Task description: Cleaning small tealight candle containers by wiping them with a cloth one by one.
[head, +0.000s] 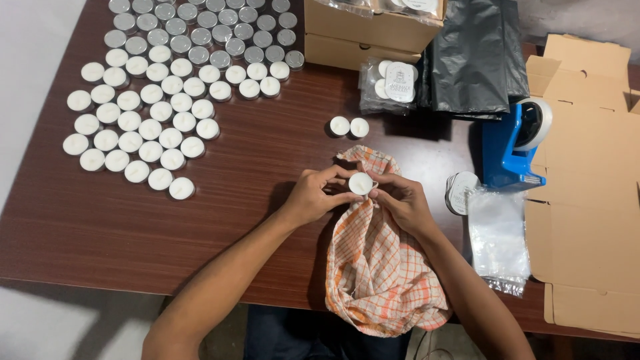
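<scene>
The head view is evenly and fairly brightly lit by soft light from above, with a slight warm cast on the dark wooden table (253, 220). Shadows are soft: the forearms throw a blurred dark patch to the left, and the blue tape dispenser (510, 143) and the black plastic bags (473, 53) darken the surface beside them. The foil-cupped tealights (200, 33) at the top catch small glints; the clear plastic sleeves (499, 240) show pale sheen. Focus is sharp across the middle; edges bend slightly from the wide lens
</scene>
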